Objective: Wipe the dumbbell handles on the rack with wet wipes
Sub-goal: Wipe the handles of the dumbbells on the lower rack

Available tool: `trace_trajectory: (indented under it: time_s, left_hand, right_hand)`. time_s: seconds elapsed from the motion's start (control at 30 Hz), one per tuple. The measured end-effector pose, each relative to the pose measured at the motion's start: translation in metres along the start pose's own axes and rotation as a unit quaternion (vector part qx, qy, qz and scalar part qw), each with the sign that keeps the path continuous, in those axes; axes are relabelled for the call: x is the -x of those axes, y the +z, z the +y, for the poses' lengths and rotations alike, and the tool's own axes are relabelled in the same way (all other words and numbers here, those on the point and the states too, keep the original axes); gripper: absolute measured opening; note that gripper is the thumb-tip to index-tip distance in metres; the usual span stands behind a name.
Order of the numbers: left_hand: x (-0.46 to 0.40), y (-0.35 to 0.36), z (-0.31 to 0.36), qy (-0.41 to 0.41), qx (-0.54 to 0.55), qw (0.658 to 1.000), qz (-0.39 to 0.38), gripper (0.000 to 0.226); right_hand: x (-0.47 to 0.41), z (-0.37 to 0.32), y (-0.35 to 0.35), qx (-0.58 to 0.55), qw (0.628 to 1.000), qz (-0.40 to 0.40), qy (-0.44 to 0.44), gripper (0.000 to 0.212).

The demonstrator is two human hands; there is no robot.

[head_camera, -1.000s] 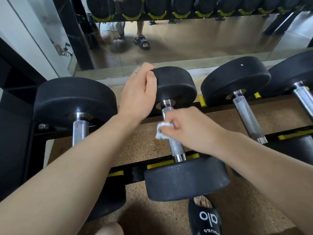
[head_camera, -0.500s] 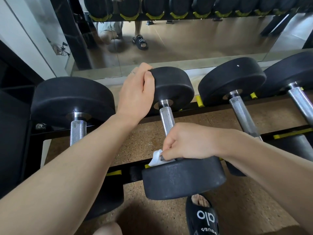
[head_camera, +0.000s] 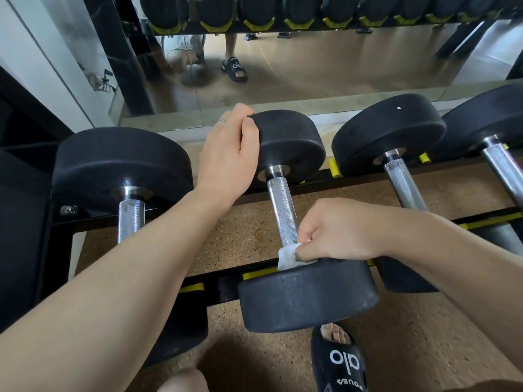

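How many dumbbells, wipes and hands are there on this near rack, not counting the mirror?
Dumbbells: 4, at far left, being wiped, next right, and cut off at far right
Wet wipes: 1
Hands: 2, left hand, right hand
Total: 7

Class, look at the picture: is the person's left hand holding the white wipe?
No, the right hand pinches the wipe against the handle, while the left hand grips the dumbbell's far weight.

Left hand (head_camera: 226, 157): my arm reaches toward twelve o'clock, fingers curled over, thumb alongside, gripping.
Right hand (head_camera: 336, 230): my forearm enters from three o'clock, knuckles up, fingertips pinching downward.
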State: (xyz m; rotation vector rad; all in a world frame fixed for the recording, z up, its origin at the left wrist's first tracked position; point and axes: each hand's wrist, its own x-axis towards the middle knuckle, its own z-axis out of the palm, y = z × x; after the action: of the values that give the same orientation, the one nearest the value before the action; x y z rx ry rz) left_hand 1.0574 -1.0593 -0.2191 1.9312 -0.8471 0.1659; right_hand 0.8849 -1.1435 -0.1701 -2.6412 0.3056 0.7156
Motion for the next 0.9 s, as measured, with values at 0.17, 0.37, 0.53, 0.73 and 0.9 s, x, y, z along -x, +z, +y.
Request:
trace_trajectory:
  time_s: [0.17, 0.37, 0.53, 0.73, 0.9]
  left_hand:
    - [0.001, 0.0, 0.001, 0.003, -0.001, 1.0, 0.001, 0.032]
    - [0.0, 0.0, 0.002, -0.001, 0.005, 1.0, 0.0, 0.032]
    - [0.0, -0.001, 0.002, 0.009, -0.004, 1.0, 0.002, 0.035]
    - [0.0, -0.002, 0.003, 0.007, -0.014, 1.0, 0.009, 0.035]
    - [0.001, -0.002, 0.006, 0.011, -0.025, 1.0, 0.006, 0.036]
  right_hand:
    - [-0.007, 0.023, 0.001, -0.092, 0.995, -0.032, 0.021, 0.019]
    - [-0.019, 0.036, -0.006, -0.199, 0.962, 0.187, 0.024, 0.021]
    - [-0.035, 0.006, 0.002, -0.123, 0.946, 0.296, -0.041, 0.016]
    - [-0.012, 0.007, 0.015, -0.076, 0.994, 0.081, -0.015, 0.014]
    - [-0.011, 0.018, 0.006, -0.206, 0.957, 0.203, -0.005, 0.019]
